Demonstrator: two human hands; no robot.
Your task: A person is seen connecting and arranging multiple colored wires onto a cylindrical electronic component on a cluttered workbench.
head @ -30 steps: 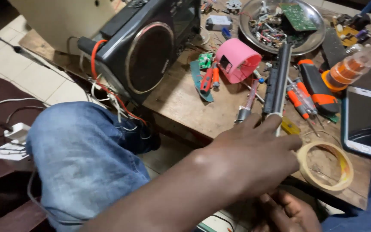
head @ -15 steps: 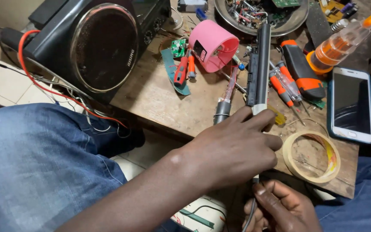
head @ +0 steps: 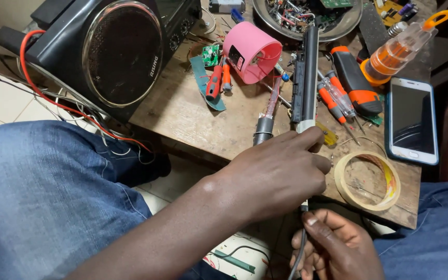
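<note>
Fingers (head: pixel 312 139) grip long black battery pack (head: pixel 306 78).

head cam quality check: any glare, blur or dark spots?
Head view: soft, even light, sharp across the bench; mild sheen on the phone screen and the speaker rim; left hand in focus, right hand dimmer below the table edge; top right corner falls into shadow.

A long, slim black bar (head: pixel 307 78) with a pale grey end cap lies lengthwise on the wooden desk (head: pixel 182 114), running from the top centre of the frame down toward the middle. Its near end is covered by the left hand (head: pixel 278 173). Just below, at the bottom centre, a thin grey cable (head: pixel 297 254) hangs down, pinched in the right hand (head: pixel 335 249).
</note>
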